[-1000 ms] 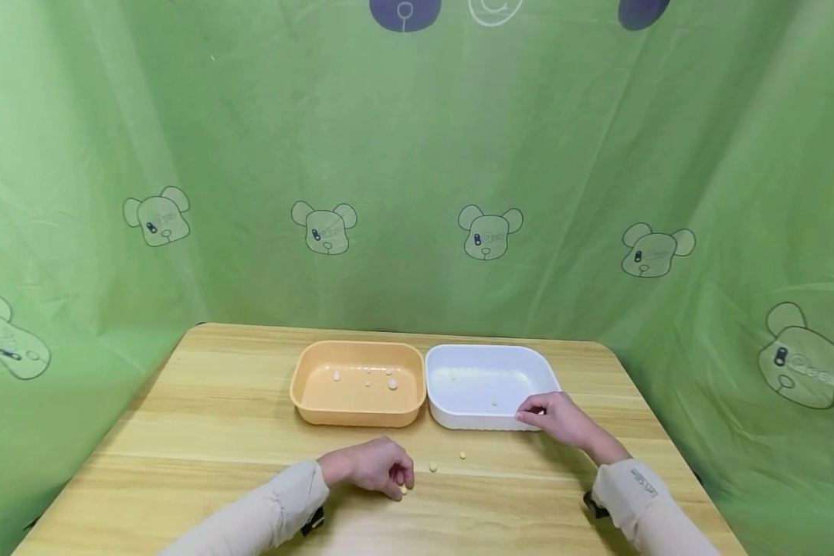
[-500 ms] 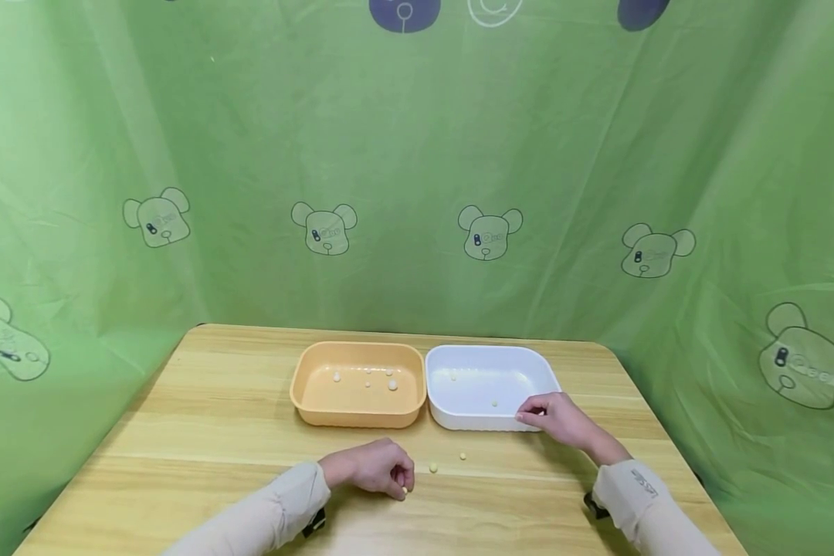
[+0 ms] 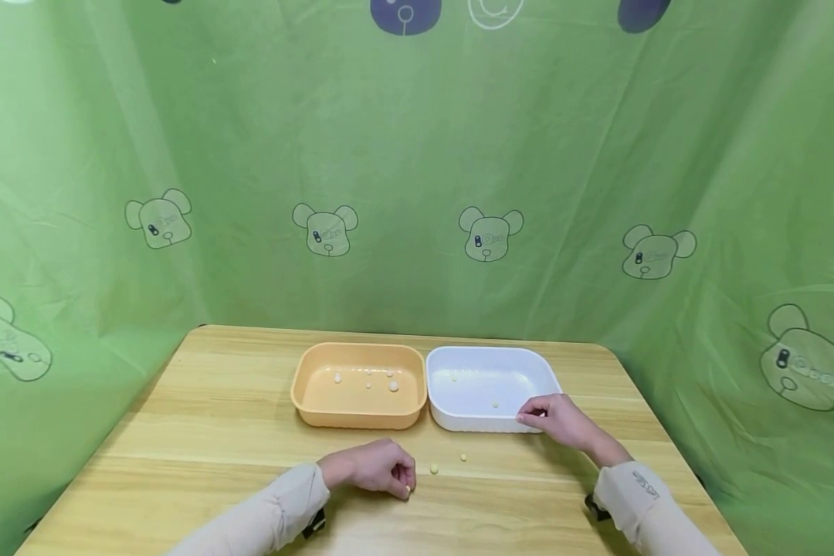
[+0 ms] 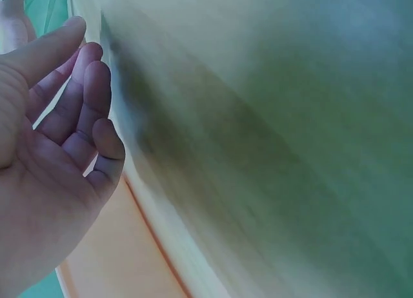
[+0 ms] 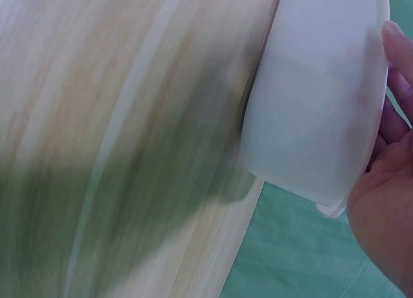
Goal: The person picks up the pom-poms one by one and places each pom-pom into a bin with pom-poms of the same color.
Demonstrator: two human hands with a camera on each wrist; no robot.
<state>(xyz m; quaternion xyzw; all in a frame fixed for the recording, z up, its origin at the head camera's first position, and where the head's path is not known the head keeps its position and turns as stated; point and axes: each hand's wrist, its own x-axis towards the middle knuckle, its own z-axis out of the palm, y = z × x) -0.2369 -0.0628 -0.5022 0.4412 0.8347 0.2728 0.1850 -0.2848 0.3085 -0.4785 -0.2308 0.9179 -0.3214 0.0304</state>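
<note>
My left hand (image 3: 375, 467) is low over the table in the head view, its thumb and fingertips pinching a small yellow ball (image 3: 408, 488). In the left wrist view the fingers (image 4: 97, 91) are curled towards the thumb, and the ball is hidden. Two more small yellow balls lie on the wood to the right, a larger one (image 3: 434, 469) and a smaller one (image 3: 463, 458). My right hand (image 3: 563, 421) grips the near right rim of the white bin (image 3: 459, 422). The right wrist view shows the thumb (image 5: 395, 43) at the rim and the other fingers behind it.
An orange bin (image 3: 361, 419) stands left of the white one, side by side, with several small whitish balls in it. Inside the white bin lie small pale yellow balls (image 3: 496, 405). Green curtain (image 3: 403, 293) hangs behind the wooden table (image 3: 201, 432).
The yellow ball at my left fingertips has shifted slightly right and now sits between thumb and fingertips. The left hand has barely moved; the right hand stays at the white bin's rim.
</note>
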